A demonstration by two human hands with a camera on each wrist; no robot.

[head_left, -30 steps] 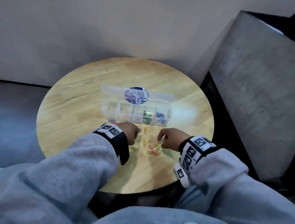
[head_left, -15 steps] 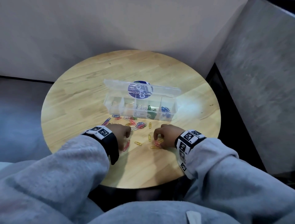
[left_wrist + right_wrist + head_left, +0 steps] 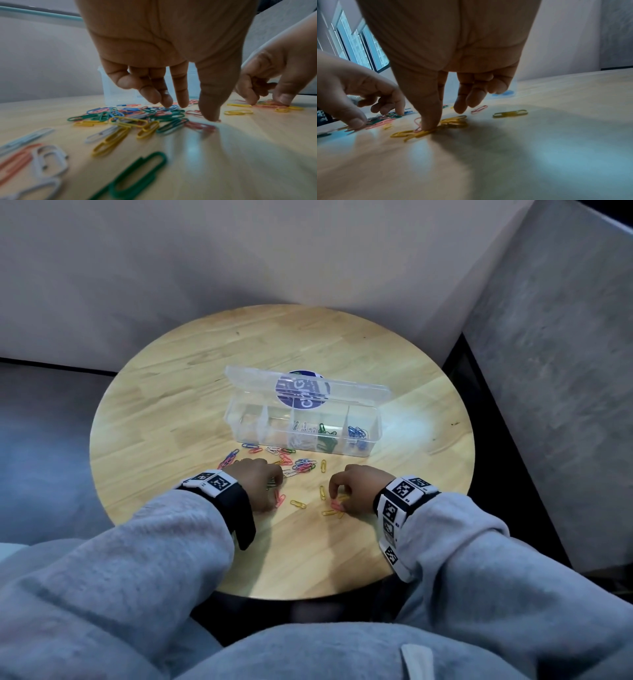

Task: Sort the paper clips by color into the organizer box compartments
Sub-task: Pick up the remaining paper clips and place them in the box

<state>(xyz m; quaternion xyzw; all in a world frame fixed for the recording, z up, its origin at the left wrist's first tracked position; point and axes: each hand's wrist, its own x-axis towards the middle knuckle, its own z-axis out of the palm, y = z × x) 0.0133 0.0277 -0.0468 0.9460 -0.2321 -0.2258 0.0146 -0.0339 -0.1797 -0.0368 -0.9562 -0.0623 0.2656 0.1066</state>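
The clear organizer box (image 3: 241, 428) stands mid-table with its lid (image 3: 356, 392) up. White clips (image 3: 301, 437), green clips (image 3: 325, 436) and blue clips (image 3: 358, 434) lie in its three right compartments. A mixed pile of clips (image 3: 296, 464) is spread in front of it. My left hand (image 3: 274, 487) rests on the pile's near edge, fingers (image 3: 181, 100) pointing down and thumb pressing a red clip (image 3: 200, 125). My right hand (image 3: 337, 497) is over a cluster of yellow clips (image 3: 453, 121); its thumb (image 3: 428, 121) presses them and a pink clip (image 3: 417, 121) onto the table.
The round wooden table (image 3: 342, 559) ends close to my lap. Single yellow clips (image 3: 298, 504) lie between my hands. A grey wall and a concrete block (image 3: 548, 371) stand behind and to the right. The box's two left compartments look empty.
My right hand has shifted left and down onto the yellow clips. The left hand stays at the pile's near edge. The head view has tilted, so the table sits higher in frame.
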